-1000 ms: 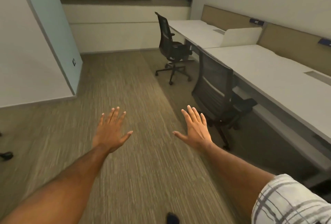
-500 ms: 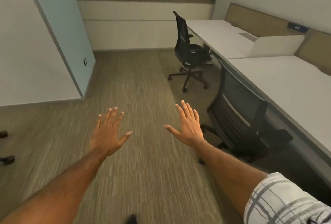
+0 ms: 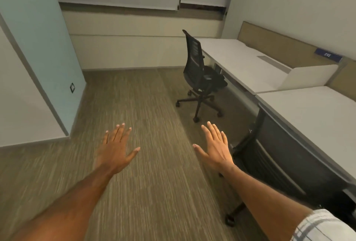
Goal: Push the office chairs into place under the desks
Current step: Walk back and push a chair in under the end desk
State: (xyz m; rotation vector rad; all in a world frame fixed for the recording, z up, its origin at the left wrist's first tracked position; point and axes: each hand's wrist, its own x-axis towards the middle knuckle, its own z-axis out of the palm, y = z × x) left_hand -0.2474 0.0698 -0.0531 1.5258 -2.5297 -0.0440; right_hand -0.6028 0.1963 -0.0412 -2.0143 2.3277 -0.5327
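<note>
A black mesh office chair [image 3: 198,74] stands out on the carpet, its seat just short of the far white desk [image 3: 237,61]. A second black chair [image 3: 285,165] sits close at my right, tucked against the near desk [image 3: 316,113]. My left hand [image 3: 115,148] is held out flat over the carpet, fingers apart and empty. My right hand [image 3: 215,146] is also flat and empty, just left of the near chair's backrest and not touching it.
A white divider panel [image 3: 306,76] stands between the two desks, with a tan back panel [image 3: 279,46] behind. A pale blue wall corner [image 3: 48,57] juts out on the left. Striped carpet [image 3: 134,105] runs ahead to the far wall.
The view has advanced along the carpet; both chairs are larger and nearer, and the near chair has slid to the lower right. Both hands stay open and outstretched.
</note>
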